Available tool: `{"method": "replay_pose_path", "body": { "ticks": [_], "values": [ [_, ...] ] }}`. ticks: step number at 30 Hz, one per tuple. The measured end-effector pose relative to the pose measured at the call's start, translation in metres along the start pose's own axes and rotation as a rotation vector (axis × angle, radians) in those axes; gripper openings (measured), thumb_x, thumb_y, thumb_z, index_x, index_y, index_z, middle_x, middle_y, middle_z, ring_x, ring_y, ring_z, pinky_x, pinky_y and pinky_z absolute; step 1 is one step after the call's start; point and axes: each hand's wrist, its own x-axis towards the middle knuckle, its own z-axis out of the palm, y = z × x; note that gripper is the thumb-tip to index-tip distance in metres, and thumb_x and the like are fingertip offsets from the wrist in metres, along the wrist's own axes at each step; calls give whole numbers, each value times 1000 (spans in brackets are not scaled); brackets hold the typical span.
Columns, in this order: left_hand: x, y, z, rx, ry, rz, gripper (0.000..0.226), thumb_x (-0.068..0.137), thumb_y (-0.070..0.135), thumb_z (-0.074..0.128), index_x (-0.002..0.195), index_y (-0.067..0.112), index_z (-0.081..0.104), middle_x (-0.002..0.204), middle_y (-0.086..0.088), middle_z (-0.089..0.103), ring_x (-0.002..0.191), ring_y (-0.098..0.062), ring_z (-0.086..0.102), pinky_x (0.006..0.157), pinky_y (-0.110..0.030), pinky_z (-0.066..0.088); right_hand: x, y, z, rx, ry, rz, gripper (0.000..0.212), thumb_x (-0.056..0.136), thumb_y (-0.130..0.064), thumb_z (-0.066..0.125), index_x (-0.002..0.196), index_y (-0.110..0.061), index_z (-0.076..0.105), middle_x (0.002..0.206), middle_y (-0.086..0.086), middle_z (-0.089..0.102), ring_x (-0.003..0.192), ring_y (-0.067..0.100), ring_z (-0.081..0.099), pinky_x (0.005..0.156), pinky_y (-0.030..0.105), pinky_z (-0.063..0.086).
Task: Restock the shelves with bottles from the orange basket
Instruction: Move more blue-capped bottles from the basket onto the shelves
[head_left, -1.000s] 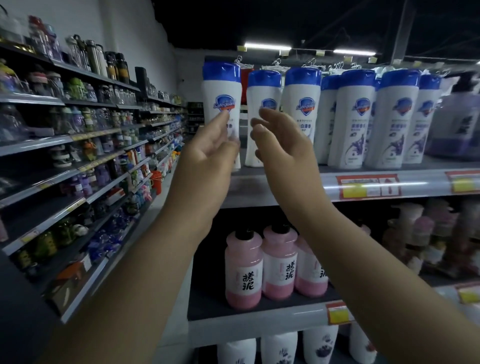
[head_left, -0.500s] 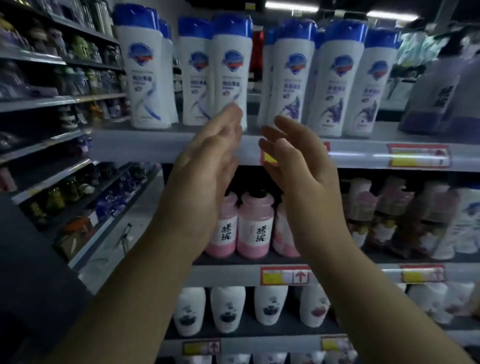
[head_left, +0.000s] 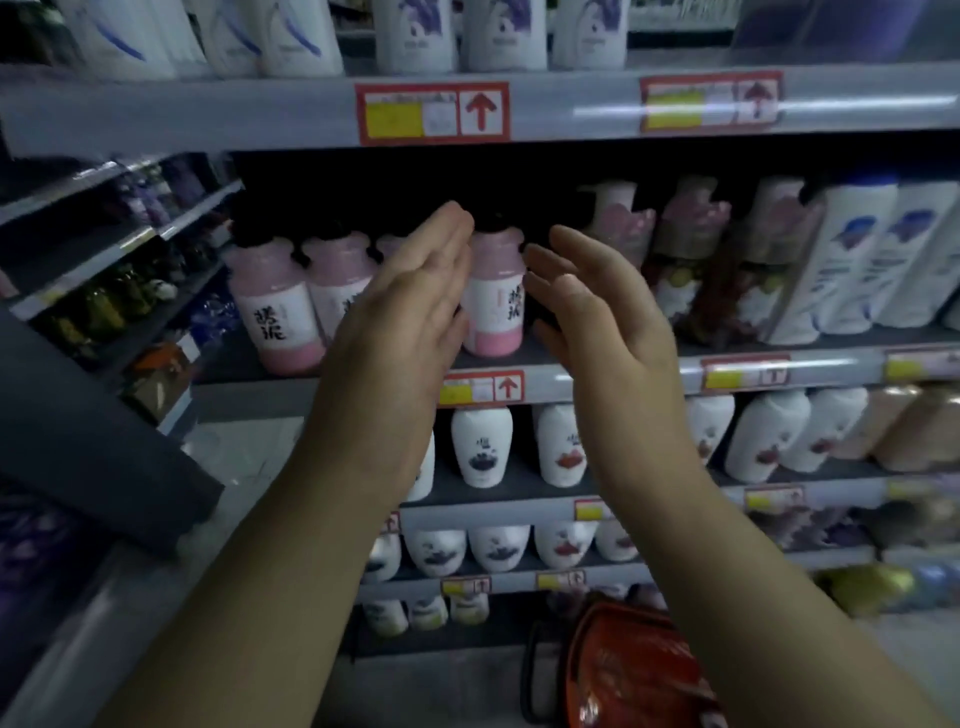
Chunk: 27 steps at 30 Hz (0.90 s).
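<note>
Both my hands are raised in front of the second shelf, palms facing each other, fingers straight and holding nothing. My left hand (head_left: 400, 322) and my right hand (head_left: 597, 322) flank a pink bottle (head_left: 496, 296) with a black cap and white label; whether either touches it I cannot tell. More pink bottles (head_left: 275, 306) stand to its left. The orange basket (head_left: 623, 670) sits on the floor at the bottom right, partly hidden by my right forearm. White bottles with blue caps (head_left: 410, 36) fill the top shelf.
The shelf edge (head_left: 571, 109) carries red price tags with arrows. White bottles (head_left: 480, 447) with dark and red prints fill the lower shelves. White and blue bottles (head_left: 857, 260) stand at the right. Another shelf run (head_left: 119, 291) lines the aisle on the left.
The view has tilted down from the top shelf of blue-capped bottles to the pink bottles. Both hands have come down with it, still empty, and the orange basket has come into view.
</note>
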Motion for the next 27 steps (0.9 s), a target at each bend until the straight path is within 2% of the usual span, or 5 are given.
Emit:
{"method": "replay_pose_path", "body": {
  "ticks": [4,8,14,18,27],
  "values": [
    [-36,-27,17,-5,-38,-73,55,85,36,36,138,29,44,125,25,54,126,7,46,107,-23,34,-50,9,-24,-54,19,58,35,100,-28,45,135,-26,46,133,-16,53,120,-6,51,97,15,45],
    [-78,-59,34,-28,-61,-204,56,85,38,37,140,29,43,128,24,53,127,7,45,104,-24,35,-102,21,-51,-77,117,165,40,91,-35,47,130,-29,51,131,-15,57,119,-5,53,100,19,45],
    [-122,-94,73,-55,-115,-349,41,85,39,41,123,37,54,124,26,57,124,7,47,101,-23,36,-165,33,-95,-79,243,295,40,89,-33,49,129,-25,53,126,-13,61,113,-6,57,91,12,48],
    [-130,-114,105,-57,-160,-406,47,96,34,36,143,26,40,138,20,49,130,2,43,104,-24,33,-186,45,-131,-73,304,351,33,96,-22,50,129,-20,54,124,-10,62,112,-4,57,90,11,48],
    [-121,-237,209,-164,-105,-640,54,90,38,43,143,26,39,143,15,47,132,-1,42,101,-26,33,-195,123,-260,-107,372,537,37,89,-33,51,125,-23,56,118,-12,64,108,-6,59,89,11,47]
  ]
}}
